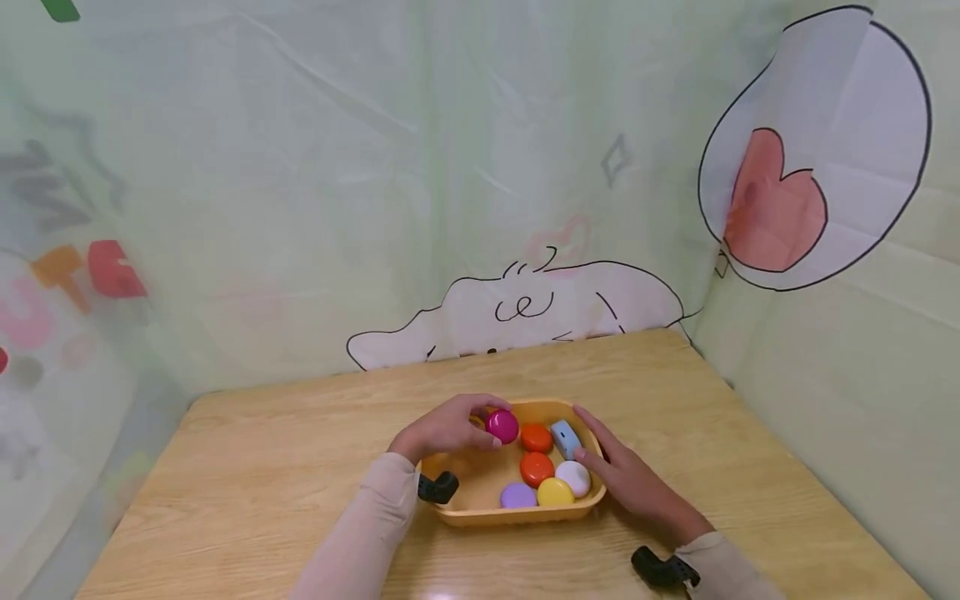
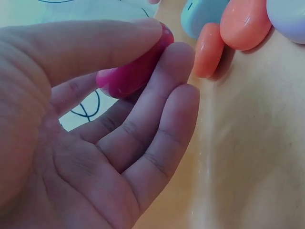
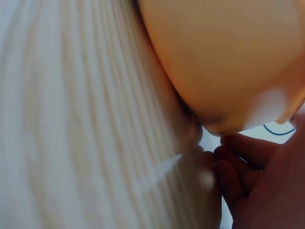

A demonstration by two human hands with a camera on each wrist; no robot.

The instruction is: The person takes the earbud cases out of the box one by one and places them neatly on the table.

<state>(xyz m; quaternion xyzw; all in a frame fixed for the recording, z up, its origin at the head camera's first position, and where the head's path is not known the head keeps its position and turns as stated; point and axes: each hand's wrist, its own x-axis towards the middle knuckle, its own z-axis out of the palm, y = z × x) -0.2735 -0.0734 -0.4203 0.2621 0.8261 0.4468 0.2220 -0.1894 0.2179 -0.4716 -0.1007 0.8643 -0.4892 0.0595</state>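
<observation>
An orange-yellow plastic basket (image 1: 517, 517) sits on the wooden table. Over its far left part, my left hand (image 1: 452, 427) pinches a glossy magenta disc (image 1: 502, 426) between thumb and fingers; the left wrist view shows the disc (image 2: 136, 71) edge-on. My right hand (image 1: 637, 485) grips the basket's right side, thumb over the rim and fingers along the outer wall (image 3: 224, 57). Inside the basket lie an orange-red disc (image 1: 536, 437), another orange-red disc (image 1: 537, 469), a light blue block (image 1: 566, 439), a white disc (image 1: 573, 478), a yellow disc (image 1: 556, 492) and a lavender disc (image 1: 518, 496).
Wooden tabletop (image 1: 285, 475) surrounds the basket on all sides. Behind it, a pale green curtain (image 1: 300, 208) with cartoon drawings hangs at the table's back edge and continues down both sides. Each wrist wears a black device.
</observation>
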